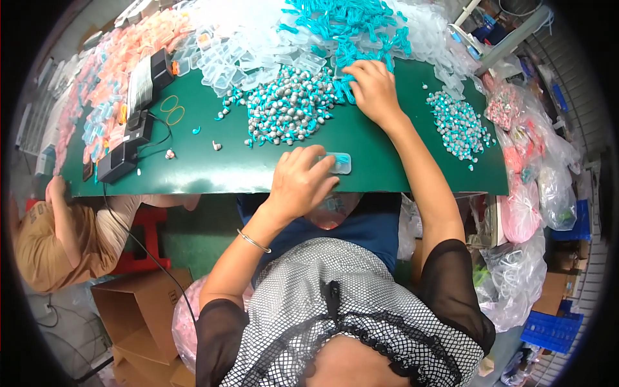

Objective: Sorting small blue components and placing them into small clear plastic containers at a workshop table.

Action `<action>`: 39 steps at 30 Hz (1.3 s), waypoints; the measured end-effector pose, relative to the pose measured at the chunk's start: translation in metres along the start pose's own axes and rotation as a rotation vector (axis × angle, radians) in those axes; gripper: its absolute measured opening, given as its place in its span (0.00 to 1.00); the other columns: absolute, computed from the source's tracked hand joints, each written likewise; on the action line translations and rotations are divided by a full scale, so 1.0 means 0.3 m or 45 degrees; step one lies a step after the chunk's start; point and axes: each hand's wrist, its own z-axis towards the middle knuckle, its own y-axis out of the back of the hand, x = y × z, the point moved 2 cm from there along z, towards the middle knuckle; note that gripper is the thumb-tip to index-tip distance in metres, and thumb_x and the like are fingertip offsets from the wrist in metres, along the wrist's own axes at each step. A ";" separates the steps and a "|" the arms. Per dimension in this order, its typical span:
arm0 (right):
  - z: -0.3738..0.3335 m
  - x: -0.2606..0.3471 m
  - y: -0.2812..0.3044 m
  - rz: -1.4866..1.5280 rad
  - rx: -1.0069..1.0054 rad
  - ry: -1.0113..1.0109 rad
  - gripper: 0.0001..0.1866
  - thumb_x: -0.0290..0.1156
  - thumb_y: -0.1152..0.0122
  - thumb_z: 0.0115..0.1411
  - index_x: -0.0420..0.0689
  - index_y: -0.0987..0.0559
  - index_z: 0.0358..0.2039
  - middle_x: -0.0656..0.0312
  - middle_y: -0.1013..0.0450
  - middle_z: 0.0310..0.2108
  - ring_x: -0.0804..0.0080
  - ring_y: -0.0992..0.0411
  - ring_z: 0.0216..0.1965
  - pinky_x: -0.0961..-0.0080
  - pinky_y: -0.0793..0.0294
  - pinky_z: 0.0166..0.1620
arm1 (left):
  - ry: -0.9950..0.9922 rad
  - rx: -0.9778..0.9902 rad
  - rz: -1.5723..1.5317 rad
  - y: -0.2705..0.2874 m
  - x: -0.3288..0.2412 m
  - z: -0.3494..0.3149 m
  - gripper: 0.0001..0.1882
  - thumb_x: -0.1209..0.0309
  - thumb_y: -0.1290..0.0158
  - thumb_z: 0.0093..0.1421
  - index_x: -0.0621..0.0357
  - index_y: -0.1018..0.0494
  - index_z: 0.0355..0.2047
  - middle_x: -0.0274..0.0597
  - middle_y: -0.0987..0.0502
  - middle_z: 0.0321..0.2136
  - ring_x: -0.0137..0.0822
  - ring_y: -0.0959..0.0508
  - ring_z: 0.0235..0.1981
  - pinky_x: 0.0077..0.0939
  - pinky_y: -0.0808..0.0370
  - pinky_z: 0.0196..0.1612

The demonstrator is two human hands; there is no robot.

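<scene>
My left hand (298,182) sits just left of the frame's centre, forearm rising from the lower edge with a thin bangle (253,242) at the wrist; its fingers are curled loosely over a small clear plastic case (340,162) with a bit of teal inside, pinning it at the near edge of the green table (225,169). My right hand (372,87) is stretched far out to the upper middle of the frame, arm nearly straight, knuckles up, fingertips pressed down at the seam between the grey and teal heap of small earplug-like pieces (290,106) and the tangle of teal cords (351,26) behind it; whether those fingers have pinched anything I cannot tell, since the back of the hand hides them. A second, smaller heap of the same pieces (458,122) lies at the right of the table, well apart from my hand. Clear empty cases (238,48) are piled glossy and angular along the top, and pink filled ones (106,77) run up the upper left. Two yellow rubber bands (173,109) and a black boxy device (132,129) with a cable lie at the left. The table's near edge runs straight across the middle of the frame, with bare green felt between the big heap and my left hand. Another person's arm (61,219) rests at the far left, and plastic bags (522,213) crowd the right side.
</scene>
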 end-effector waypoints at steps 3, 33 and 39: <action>0.111 -0.016 -0.098 -0.059 0.195 0.050 0.18 0.26 0.38 0.54 0.57 0.21 0.46 0.66 0.25 0.45 0.61 0.31 0.51 0.57 0.37 0.53 | 0.020 -0.031 -0.072 -0.014 -0.003 0.009 0.14 0.67 0.38 0.50 0.55 0.24 0.38 0.39 0.26 0.37 0.41 0.27 0.37 0.35 0.34 0.37; -0.095 -0.016 0.016 0.261 -0.038 -0.120 0.17 0.38 0.32 0.50 0.50 0.21 0.41 0.60 0.26 0.37 0.60 0.26 0.41 0.63 0.29 0.43 | 0.043 -0.168 0.507 -0.099 0.190 0.403 0.08 0.75 0.46 0.46 0.50 0.20 0.27 0.37 0.24 0.29 0.41 0.25 0.36 0.39 0.34 0.38; -0.082 -0.067 -0.013 0.191 0.258 -0.373 0.10 0.38 0.34 0.50 0.49 0.19 0.31 0.63 0.24 0.29 0.61 0.24 0.35 0.61 0.27 0.39 | 0.197 0.049 0.574 -0.104 0.186 0.429 0.08 0.72 0.42 0.52 0.46 0.18 0.32 0.34 0.21 0.33 0.40 0.24 0.40 0.42 0.33 0.40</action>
